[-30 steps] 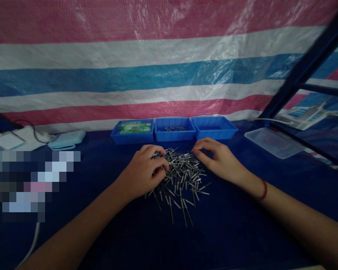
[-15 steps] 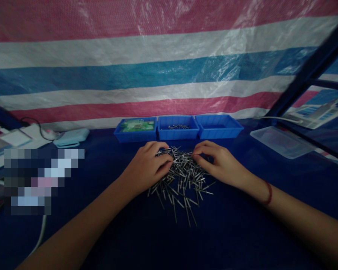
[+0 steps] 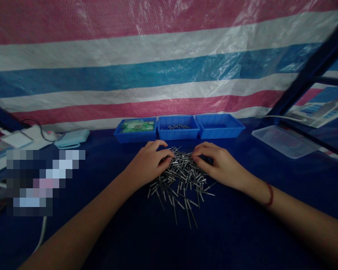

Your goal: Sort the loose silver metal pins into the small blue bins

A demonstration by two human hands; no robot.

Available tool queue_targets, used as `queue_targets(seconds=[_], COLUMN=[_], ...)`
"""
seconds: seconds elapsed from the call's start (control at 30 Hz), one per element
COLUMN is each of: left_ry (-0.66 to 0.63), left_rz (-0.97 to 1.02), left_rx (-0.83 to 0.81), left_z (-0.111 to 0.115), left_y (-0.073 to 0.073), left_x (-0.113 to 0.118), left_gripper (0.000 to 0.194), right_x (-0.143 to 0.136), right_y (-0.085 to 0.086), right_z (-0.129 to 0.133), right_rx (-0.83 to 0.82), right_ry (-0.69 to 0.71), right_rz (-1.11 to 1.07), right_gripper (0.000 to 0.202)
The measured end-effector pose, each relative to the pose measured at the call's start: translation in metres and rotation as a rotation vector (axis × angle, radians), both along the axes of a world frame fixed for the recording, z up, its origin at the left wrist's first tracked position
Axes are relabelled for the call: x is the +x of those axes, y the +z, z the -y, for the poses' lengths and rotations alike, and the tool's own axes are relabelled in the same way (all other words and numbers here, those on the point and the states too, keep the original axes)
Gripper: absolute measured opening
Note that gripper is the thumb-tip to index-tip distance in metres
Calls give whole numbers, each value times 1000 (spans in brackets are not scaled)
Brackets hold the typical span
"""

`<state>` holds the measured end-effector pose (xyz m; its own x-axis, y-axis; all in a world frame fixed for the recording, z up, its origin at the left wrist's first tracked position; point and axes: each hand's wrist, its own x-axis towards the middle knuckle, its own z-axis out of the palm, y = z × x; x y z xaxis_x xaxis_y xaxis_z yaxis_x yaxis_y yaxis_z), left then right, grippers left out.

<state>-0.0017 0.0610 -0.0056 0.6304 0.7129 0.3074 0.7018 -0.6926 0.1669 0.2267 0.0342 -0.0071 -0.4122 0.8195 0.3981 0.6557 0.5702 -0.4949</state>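
Observation:
A loose heap of silver blind rivets [image 3: 186, 176], thin pins with thicker sleeves, lies on the dark blue tabletop [image 3: 146, 236]. My left hand [image 3: 150, 163] reaches over the heap's left side, thumb and forefinger pinched close at what looks like a rivet. On the opposite side my right hand [image 3: 218, 163] has its thumb and fingers drawn together at the edge of the heap. Whatever sits between those right fingertips is too small to make out. Part of the heap is hidden under both hands.
Behind the heap stand a blue bin with green-and-clear packets [image 3: 136, 127], a blue bin holding several rivets [image 3: 178, 131] and another blue bin [image 3: 221, 129]. A clear plastic lid [image 3: 284, 141] lies right. A light blue case [image 3: 71, 138] and white cable [image 3: 42, 234] are left.
The left fingers have shifted slightly over the heap, and the right fingertips have moved a little. The heap looks much the same; the whole view has tilted slightly.

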Motion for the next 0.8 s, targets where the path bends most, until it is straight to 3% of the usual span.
queue_targets(seconds=[0.23, 0.43, 0.63, 0.8], left_ry=[12, -33, -23, 25], left_rz=[43, 73, 67, 203], left_rx=[-132, -135, -4, 101], left_z=[-10, -12, -8, -2], left_y=[-5, -4, 0, 6], left_x=[-5, -5, -5, -3], left_gripper=[21, 17, 19, 16], right_x=[0, -1, 0, -3], right_y=[-1, 0, -1, 2], right_z=[-1, 0, -1, 3], right_rx=[-8, -12, -15, 94], right_ry=[6, 7, 13, -51], right_rz=[-10, -16, -7, 11], right_gripper=[14, 13, 13, 12])
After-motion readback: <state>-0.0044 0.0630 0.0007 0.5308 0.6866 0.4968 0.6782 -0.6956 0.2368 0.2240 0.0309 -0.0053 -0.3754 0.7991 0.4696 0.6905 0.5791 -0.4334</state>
